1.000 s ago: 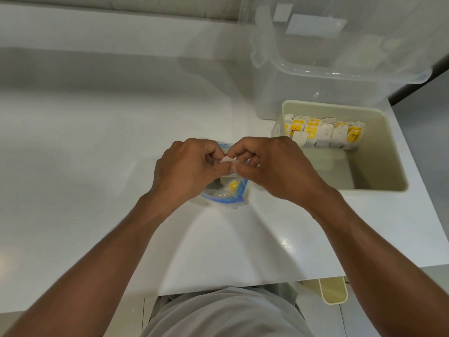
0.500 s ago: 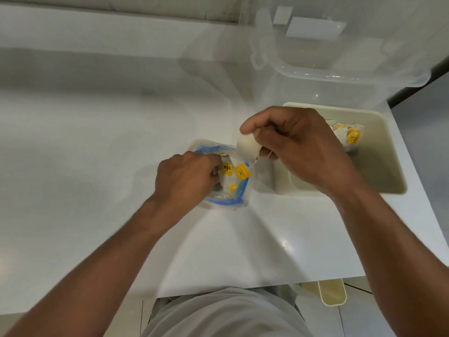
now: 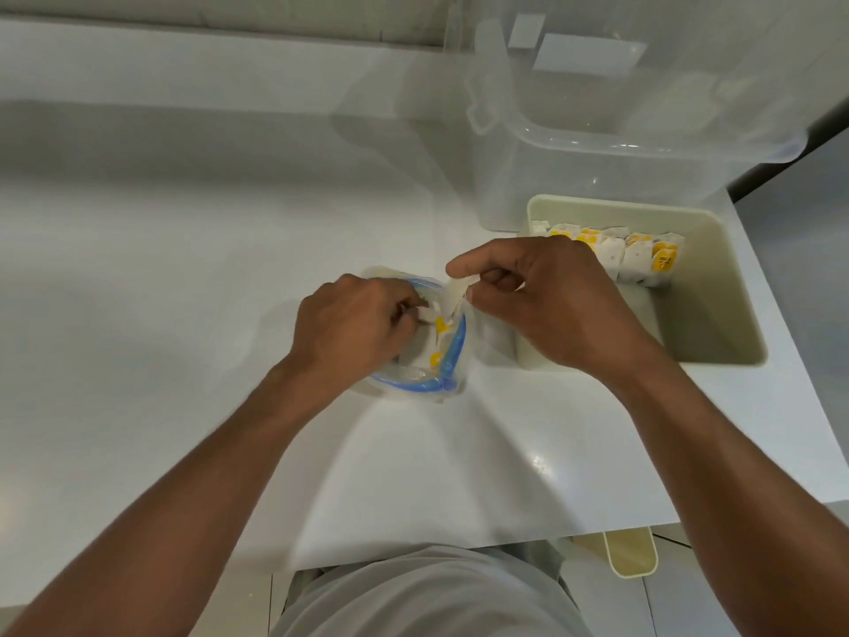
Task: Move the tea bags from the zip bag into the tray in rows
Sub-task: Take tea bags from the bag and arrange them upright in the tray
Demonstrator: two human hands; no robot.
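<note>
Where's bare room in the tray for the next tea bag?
The tray floor is bare between the tea bag row at the far wall and the near wall. Crowded: the left near corner, under the right hand, beside the zip bag.

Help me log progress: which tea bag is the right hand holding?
The pale tea bag pinched by the right hand at the zip bag mouth; the rest lie deeper inside it or stand rowed in the tray.

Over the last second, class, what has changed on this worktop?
The right hand drew a tea bag out of the zip bag, slightly toward the tray, and still pinches it. The left hand kept gripping the bag's mouth; tray and its row stayed put.
</note>
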